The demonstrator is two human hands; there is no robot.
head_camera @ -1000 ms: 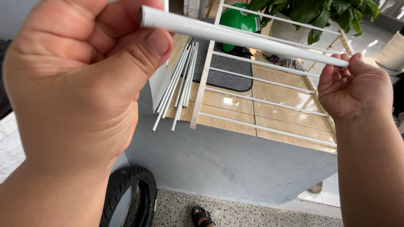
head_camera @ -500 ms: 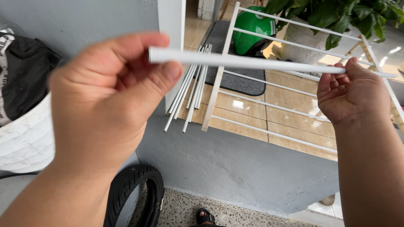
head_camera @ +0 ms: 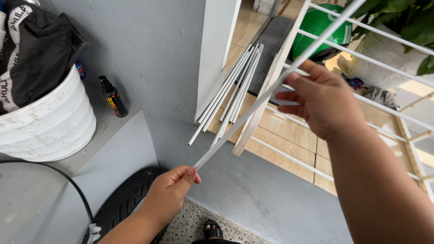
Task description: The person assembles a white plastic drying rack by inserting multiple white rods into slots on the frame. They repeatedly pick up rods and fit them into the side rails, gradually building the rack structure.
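The rod [head_camera: 271, 88] runs out of view past the top edge, above the right hand [head_camera: 323, 101], so its far end is unseen. Its near end is buried in the left hand [head_camera: 169, 192]. The right palm is turned away. The green helmet [head_camera: 321, 31] beyond the right hand is cut by the top edge. The tyre [head_camera: 122, 205] under the left hand is cut off below.

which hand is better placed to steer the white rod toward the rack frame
Right, probably. The right hand grips the white rod partway up, right in front of the white rack frame. The left hand pinches only the rod's low end, down near the tyre, away from the frame.
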